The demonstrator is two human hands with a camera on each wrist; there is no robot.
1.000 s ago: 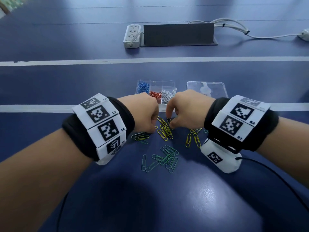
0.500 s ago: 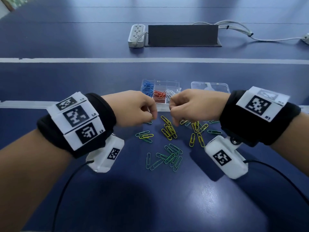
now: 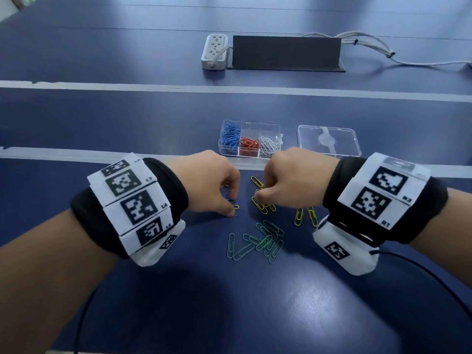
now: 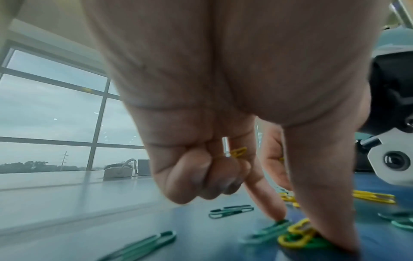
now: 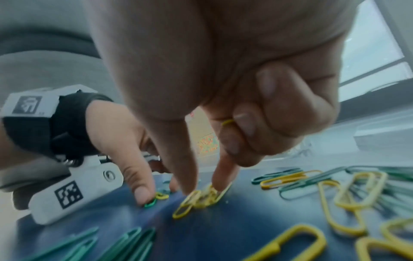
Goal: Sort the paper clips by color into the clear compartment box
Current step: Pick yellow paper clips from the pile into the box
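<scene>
Left hand (image 3: 212, 182) pinched on small yellow and green wire paper clips (image 4: 297, 234), right hand (image 3: 288, 177) pinched on yellow clip cluster (image 5: 201, 197), clear plastic compartment box (image 3: 250, 141) at frame centre, bare blue tabletop (image 3: 229, 302) below.

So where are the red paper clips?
In the head view, the red paper clips sit in the middle front compartment of the clear box, between the blue clips and the white clips.

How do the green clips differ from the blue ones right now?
The green clips lie loose on the table, nearest the camera; the blue clips sit sorted in the box's left compartment. The green ones are scattered beside yellow clips; the blue ones are heaped alone. Both look alike in shape.
</scene>
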